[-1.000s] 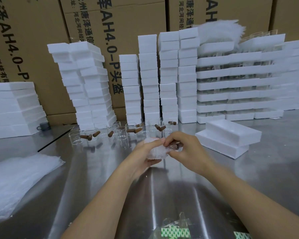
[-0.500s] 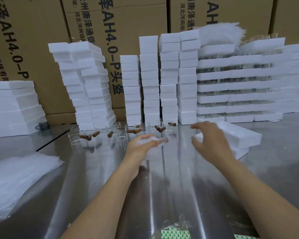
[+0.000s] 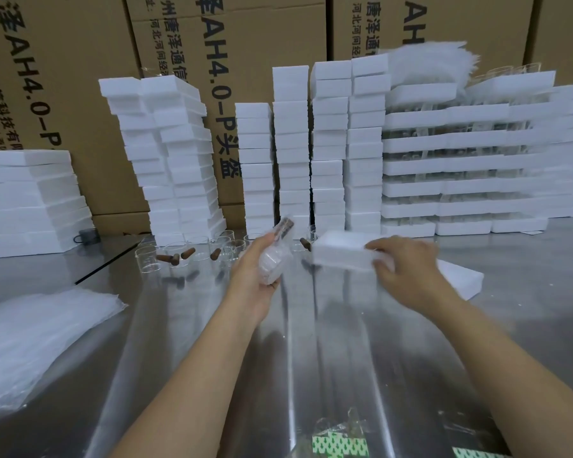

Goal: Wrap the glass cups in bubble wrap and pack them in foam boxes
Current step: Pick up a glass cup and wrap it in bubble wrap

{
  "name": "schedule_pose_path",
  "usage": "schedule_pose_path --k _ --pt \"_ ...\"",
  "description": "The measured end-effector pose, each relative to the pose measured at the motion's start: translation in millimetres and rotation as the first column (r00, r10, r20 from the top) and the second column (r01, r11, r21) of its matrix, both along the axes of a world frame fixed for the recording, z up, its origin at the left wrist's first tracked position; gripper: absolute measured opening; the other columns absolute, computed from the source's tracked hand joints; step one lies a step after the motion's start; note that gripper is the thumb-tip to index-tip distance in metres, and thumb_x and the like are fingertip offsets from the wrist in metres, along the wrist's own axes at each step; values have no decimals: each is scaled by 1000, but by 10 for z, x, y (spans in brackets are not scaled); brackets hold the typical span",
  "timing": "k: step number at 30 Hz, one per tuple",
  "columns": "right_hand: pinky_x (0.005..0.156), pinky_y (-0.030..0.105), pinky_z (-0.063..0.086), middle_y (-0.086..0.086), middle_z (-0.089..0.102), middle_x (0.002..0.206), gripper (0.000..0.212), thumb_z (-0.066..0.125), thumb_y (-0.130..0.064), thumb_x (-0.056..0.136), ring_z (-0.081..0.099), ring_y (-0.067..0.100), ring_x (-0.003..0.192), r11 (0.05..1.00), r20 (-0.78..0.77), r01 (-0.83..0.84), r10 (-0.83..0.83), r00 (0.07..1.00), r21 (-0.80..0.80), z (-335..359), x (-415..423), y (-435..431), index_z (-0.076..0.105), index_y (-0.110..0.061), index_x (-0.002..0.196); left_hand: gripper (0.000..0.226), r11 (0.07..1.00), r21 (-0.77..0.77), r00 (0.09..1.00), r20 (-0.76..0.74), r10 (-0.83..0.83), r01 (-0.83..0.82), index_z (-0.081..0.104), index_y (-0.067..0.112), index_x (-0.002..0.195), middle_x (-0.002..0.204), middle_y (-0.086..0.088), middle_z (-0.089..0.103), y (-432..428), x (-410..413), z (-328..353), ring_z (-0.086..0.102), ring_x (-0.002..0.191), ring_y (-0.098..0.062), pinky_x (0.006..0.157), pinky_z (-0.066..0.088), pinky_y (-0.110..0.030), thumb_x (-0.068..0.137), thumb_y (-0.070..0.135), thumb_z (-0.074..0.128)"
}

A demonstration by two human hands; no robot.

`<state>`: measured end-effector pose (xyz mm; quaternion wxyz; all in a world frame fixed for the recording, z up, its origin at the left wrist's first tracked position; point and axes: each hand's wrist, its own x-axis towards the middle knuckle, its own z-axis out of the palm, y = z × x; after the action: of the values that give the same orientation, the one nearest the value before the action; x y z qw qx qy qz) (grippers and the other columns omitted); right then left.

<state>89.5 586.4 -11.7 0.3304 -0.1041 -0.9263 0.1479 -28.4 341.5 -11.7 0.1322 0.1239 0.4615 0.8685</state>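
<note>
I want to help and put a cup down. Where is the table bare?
The middle of the table is bare, between the bubble wrap and the lying foam box, from the cups down to the tape scraps. So is the far right. Crowded at the back: cups and foam stacks.

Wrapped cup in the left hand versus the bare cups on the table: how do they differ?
The wrapped cup is covered in bubble wrap; the bare cups are clear, uncovered glass. The left hand holds the wrapped cup above the table; the bare cups stand on it. The wrapped cup's handle points upward; the bare cups' handles stick out sideways. Both have brown handles.
</note>
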Motion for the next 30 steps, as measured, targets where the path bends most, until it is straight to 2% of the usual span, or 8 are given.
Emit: schedule_pose_path --k 3,7,11,14,16,19,25,30 --pt "117 41 32 -9 73 126 35 65 -19 91 63 17 124 950 171 -313 307 936 7 -94 -39 -444 73 -30 123 59 984 -123 979 -174 105 -128 78 29 121 123 1 79 28 5 -19 73 114 -18 97 57 -33 65 42 93" --pt "115 40 35 -14 75 110 33 65 -17 87 64 11 110 901 198 -427 434 879 -79 -162 -49 -695 74 -33 114 52 912 -328 908 -408 98 -246 76 53 109 121 21 74 67 73 -78 69 104 10 80 51 -11 61 61 92" --pt "114 39 39 -16 75 111 29 69 -13 90 66 5 108 885 161 -441 461 873 -148 -184 -32 -629 76 -30 113 39 859 -398 851 -519 78 -322 75 46 108 127 18 69 86 23 -153 61 123 -1 99 49 -26 74 53 92" --pt "115 38 39 -17 75 112 31 69 -13 91 65 2 109 879 164 -443 470 868 -176 -189 -38 -613 76 -31 115 34 800 -475 805 -593 18 -368 71 43 109 126 26 66 66 -20 -218 52 120 16 99 41 -24 82 46 92" --pt "116 38 38 -20 74 111 31 69 -13 91 63 -2 107 879 172 -440 469 866 -183 -192 -41 -608 75 -33 114 35 743 -522 770 -638 -14 -419 68 48 107 123 35 64 59 -28 -237 49 118 21 103 37 -26 80 56 90" --pt "115 40 37 -22 73 109 31 69 -14 90 62 -5 105 879 203 -438 471 859 -189 -194 -40 -589 75 -35 112 44 560 -613 709 -703 -63 -558 60 61 102 115 44 58 37 -43 -262 52 118 5 106 20 -31 67 84 73" --pt "110 38 42 -16 74 105 32 67 -12 88 65 3 104 886 250 -427 462 851 -183 -179 -43 -558 75 -34 109 55 507 -720 752 -631 -193 -474 56 65 107 117 45 55 -59 -103 -297 53 117 1 93 36 -22 62 95 64" --pt "107 35 44 -15 74 103 33 68 -12 87 66 5 102 899 254 -393 432 865 -190 -179 -40 -536 76 -35 109 64 467 -788 784 -559 -269 -402 58 47 136 140 23 57 -127 -163 -337 53 132 -11 107 42 -34 81 75 75"
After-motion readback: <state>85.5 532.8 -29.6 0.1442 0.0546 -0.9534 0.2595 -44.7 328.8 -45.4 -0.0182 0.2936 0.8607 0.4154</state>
